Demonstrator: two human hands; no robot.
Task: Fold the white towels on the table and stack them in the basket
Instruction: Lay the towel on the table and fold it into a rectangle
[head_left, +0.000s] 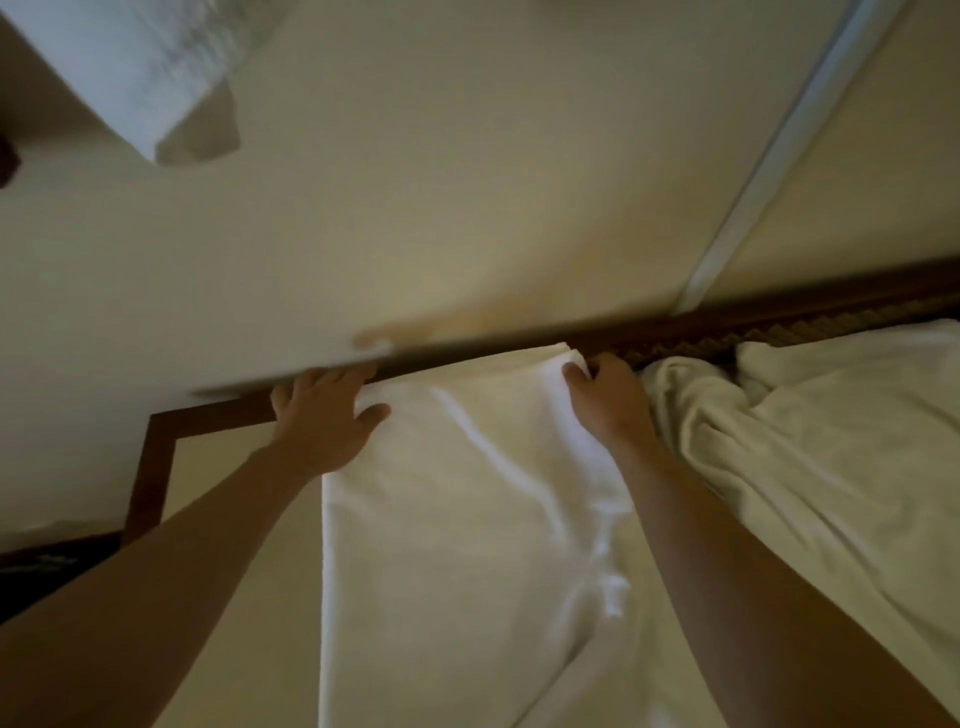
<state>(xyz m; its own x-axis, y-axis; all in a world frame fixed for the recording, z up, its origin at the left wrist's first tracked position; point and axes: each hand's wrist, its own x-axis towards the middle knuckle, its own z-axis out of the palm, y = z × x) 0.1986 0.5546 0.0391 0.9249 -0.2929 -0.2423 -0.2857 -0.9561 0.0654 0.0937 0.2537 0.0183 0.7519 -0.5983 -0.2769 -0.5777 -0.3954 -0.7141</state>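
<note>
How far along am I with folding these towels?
Early. Nothing looks finished: no folded stack or basket in view. In hand: the spread towel, left hand flat on its far corner, right hand gripping the other. Left: the crumpled towel, then stacking.

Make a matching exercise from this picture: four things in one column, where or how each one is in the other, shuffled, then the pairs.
1. left hand
2. right hand
3. spread towel
4. crumpled towels

A. heaped at the right
B. lying out between the forearms
C. fingers curled on the towel's far right corner
D. resting at the towel's far left corner

Pairs: 1-D, 2-C, 3-B, 4-A
</note>
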